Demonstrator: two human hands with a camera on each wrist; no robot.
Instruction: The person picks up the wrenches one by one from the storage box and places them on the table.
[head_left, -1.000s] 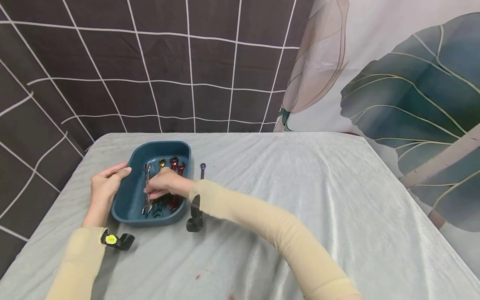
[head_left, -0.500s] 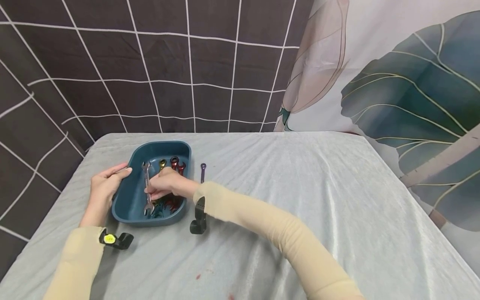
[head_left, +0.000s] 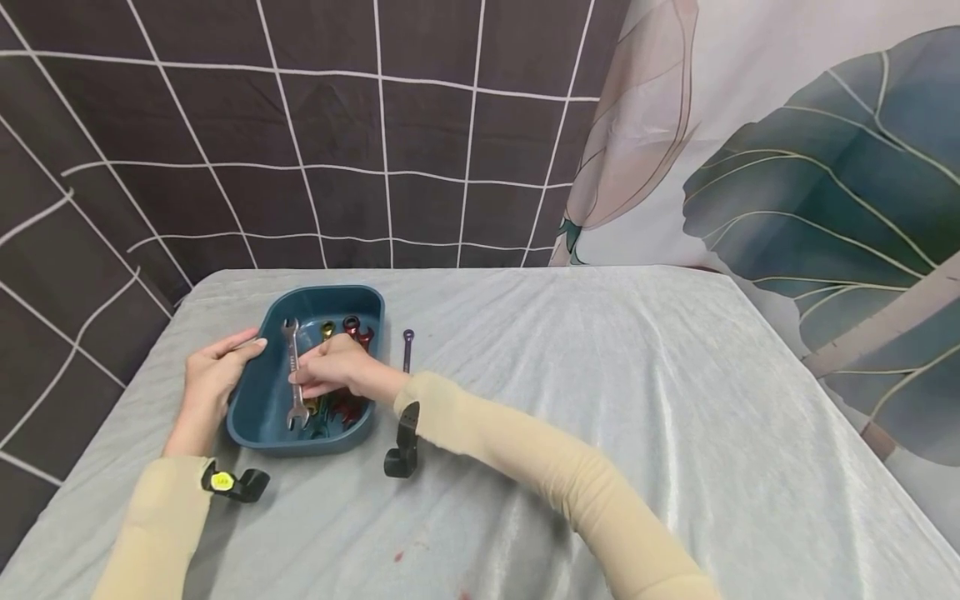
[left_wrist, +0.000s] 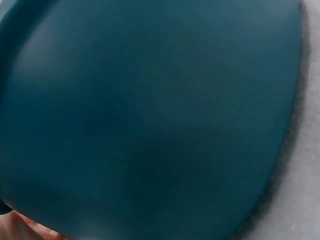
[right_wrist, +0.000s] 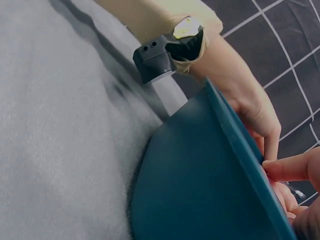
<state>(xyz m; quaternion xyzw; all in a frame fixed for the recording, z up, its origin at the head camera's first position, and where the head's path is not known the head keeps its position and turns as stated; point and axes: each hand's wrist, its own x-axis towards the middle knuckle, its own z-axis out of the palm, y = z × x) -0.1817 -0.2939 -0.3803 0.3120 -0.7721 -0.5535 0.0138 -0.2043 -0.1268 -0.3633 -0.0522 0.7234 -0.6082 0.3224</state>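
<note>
A silver open-end wrench [head_left: 294, 362] is pinched at its middle by my right hand [head_left: 333, 364], inside the blue plastic bin [head_left: 253, 408]. Beneath and beside this hand lie several coloured wrenches, among them a gold wrench [head_left: 327, 330] and a red wrench [head_left: 351, 325], partly covered by the hand. My left hand [head_left: 210, 379] grips the bin's left rim, thumb over the edge. In the left wrist view the bin's outer wall [left_wrist: 165, 115] fills nearly everything. The right wrist view shows the bin's side, with fingertips of the right hand at its rim.
A purple wrench [head_left: 408, 348] lies on the grey cloth-covered table [head_left: 570, 350], just right of the bin. Behind the table hangs a dark curtain with a white grid [head_left: 420, 133]. To its right is a leaf-patterned curtain [head_left: 810, 183].
My right hand has drawn slightly to the right, and the silver wrench has tilted, its upper end shifting left. My left hand keeps its grip on the bin.
</note>
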